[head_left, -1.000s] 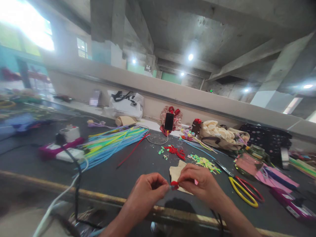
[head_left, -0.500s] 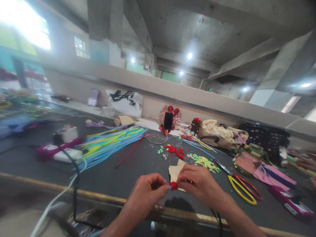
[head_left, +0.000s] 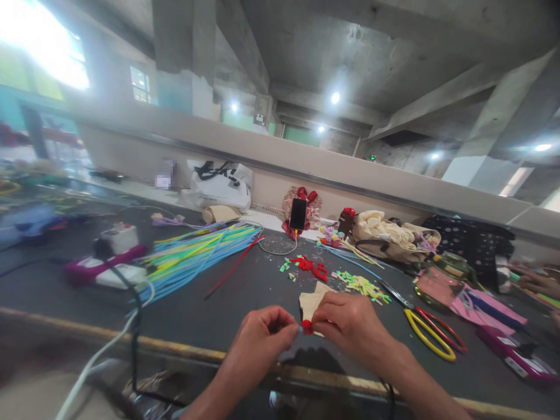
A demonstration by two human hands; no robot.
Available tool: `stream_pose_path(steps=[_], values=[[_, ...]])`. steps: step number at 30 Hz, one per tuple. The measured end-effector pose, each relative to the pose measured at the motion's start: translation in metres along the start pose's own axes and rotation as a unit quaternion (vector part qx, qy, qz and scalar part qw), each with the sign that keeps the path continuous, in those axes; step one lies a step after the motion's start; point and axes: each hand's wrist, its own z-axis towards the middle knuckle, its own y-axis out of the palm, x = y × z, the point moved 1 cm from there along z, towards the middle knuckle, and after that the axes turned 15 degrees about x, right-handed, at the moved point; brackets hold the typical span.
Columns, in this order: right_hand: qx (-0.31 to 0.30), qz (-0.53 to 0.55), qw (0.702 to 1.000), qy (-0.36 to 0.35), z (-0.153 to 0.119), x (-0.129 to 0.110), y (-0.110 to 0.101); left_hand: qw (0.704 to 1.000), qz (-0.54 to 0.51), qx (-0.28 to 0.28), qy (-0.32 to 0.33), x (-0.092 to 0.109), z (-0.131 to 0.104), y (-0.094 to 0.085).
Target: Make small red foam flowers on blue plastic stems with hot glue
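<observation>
Near the table's front edge, my left hand (head_left: 268, 333) pinches a tiny pale-blue piece between thumb and forefinger. Close beside it, my right hand (head_left: 350, 321) has its fingers closed on a small red coiled piece (head_left: 307, 326), which looks like fuzzy pipe cleaner. Both pieces meet in the gap between the fingertips; whether they are joined, I cannot tell. A beige scrap of cloth or paper (head_left: 311, 301) lies just behind, partly covered by my right hand. Beyond it are a pile of red curled pieces (head_left: 308, 266) and many short yellow-green pieces (head_left: 361, 284).
Long blue and yellow pipe cleaners (head_left: 201, 256) lie left, beside a power strip (head_left: 109, 269). Scissors (head_left: 431, 332) rest at right near a bottle (head_left: 441, 280). A phone (head_left: 298, 214) leans at the back. Another person's hand (head_left: 540, 286) shows at the far right.
Both hands stay almost in place. The red piece has shifted very slightly up and left between my fingertips.
</observation>
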Motion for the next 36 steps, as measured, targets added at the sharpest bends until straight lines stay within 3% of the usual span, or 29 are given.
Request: stream_pose_path(steps=[9,14,18,23,27,31,36], values=[[-0.005,-0.018,1.000,-0.006,0.000,-0.002,0.000,1.000,-0.015,0.001,-0.003,-0.002,0.002,0.001],[0.019,0.014,1.000,0.008,0.001,-0.002,-0.005,0.995,-0.084,0.008,-0.048,-0.005,0.006,0.001],[0.087,0.088,0.991,0.056,-0.001,-0.003,-0.010,0.975,-0.187,-0.005,-0.123,-0.009,0.007,0.001],[0.195,0.197,0.949,0.151,-0.014,-0.010,0.002,0.938,-0.304,-0.044,-0.158,-0.008,0.003,0.000],[0.175,0.173,0.962,0.119,-0.020,-0.019,0.012,0.920,-0.327,-0.062,-0.209,-0.002,-0.003,-0.002],[0.131,0.130,0.978,0.097,-0.018,-0.025,0.012,0.914,-0.336,-0.043,-0.224,0.001,-0.006,-0.003],[0.161,0.102,0.980,0.053,-0.011,-0.029,0.011,0.903,-0.353,-0.059,-0.238,-0.001,-0.006,-0.001]])
